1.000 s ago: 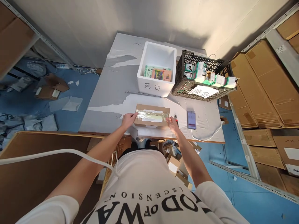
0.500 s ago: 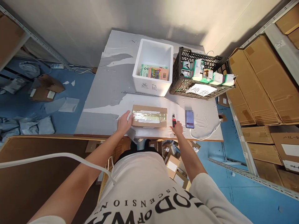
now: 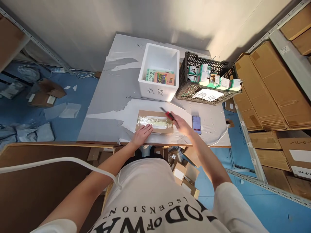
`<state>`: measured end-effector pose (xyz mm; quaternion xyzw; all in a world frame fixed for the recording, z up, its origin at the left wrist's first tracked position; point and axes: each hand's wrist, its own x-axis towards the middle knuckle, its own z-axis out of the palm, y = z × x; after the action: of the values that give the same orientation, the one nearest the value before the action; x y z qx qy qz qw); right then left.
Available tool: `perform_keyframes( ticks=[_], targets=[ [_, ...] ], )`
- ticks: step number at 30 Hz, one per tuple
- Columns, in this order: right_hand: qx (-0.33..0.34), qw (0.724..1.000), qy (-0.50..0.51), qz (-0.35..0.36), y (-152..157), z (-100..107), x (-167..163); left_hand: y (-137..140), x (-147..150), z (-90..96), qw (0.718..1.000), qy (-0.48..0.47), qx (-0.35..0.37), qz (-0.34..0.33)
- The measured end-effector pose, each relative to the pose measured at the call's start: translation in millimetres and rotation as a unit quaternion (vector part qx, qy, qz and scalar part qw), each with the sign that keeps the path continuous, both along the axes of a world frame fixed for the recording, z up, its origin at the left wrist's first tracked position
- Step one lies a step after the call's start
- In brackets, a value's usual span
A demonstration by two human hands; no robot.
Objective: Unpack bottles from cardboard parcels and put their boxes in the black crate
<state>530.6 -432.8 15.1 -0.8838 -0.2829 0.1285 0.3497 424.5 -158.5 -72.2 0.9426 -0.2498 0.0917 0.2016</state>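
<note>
A brown cardboard box (image 3: 155, 114) with shiny clear tape and a pale label lies flat near the table's front edge. My left hand (image 3: 143, 134) rests on the box's near left part, fingers stretched out over the tape. In my right hand (image 3: 181, 123) is a red and black box cutter (image 3: 167, 114), its dark tip pointing up and left above the box's far right part. Whether the blade touches the cardboard, I cannot tell. To the right of that hand lies a phone (image 3: 196, 124) with a lit screen.
Behind the box stand a white foam bin (image 3: 156, 94) holding colourful flat packs and a black plastic crate (image 3: 186, 89) with small green-white boxes. A white cable (image 3: 220, 139) runs by the phone. Cartons (image 3: 257, 87) fill the shelf at right; a large open carton (image 3: 43, 181) is at lower left.
My right hand has picked the box cutter up from the table and brought it left over the box. My left hand has moved from the box's left side onto its top.
</note>
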Motion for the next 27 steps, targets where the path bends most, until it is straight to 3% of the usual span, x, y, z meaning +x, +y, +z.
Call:
perform_keyframes(
  ticks=[3, 5, 8, 12, 20, 23, 27],
  targets=[
    [-0.109, 0.979, -0.043, 0.170, 49.6, 19.2, 9.6, 2.3, 0.9, -2.9, 1.000, -0.003, 0.006, -0.002],
    [-0.193, 0.952, -0.065, 0.230, 78.9, 21.5, 13.8, 2.4, 0.8, -5.0, 1.000, -0.010, 0.009, -0.005],
    [-0.280, 0.916, -0.092, 0.272, 106.1, 19.6, 16.3, 1.6, 0.4, -8.2, 1.000, -0.022, 0.006, -0.003],
    [-0.332, 0.889, -0.127, 0.288, 117.1, 22.9, 13.0, 1.9, 0.0, -10.6, 1.000, -0.023, -0.004, -0.002],
    [-0.380, 0.863, -0.151, 0.295, 108.4, 28.3, 6.7, 3.1, -0.5, -8.3, 1.000, -0.003, -0.010, 0.005],
    [-0.397, 0.863, -0.137, 0.279, 82.0, 32.6, 10.9, 1.9, -0.7, -5.4, 1.000, 0.001, -0.007, 0.006],
    [-0.440, 0.865, -0.092, 0.223, 21.7, 49.9, 14.4, 1.1, -0.1, -2.3, 1.000, 0.016, -0.007, 0.013]
  ],
)
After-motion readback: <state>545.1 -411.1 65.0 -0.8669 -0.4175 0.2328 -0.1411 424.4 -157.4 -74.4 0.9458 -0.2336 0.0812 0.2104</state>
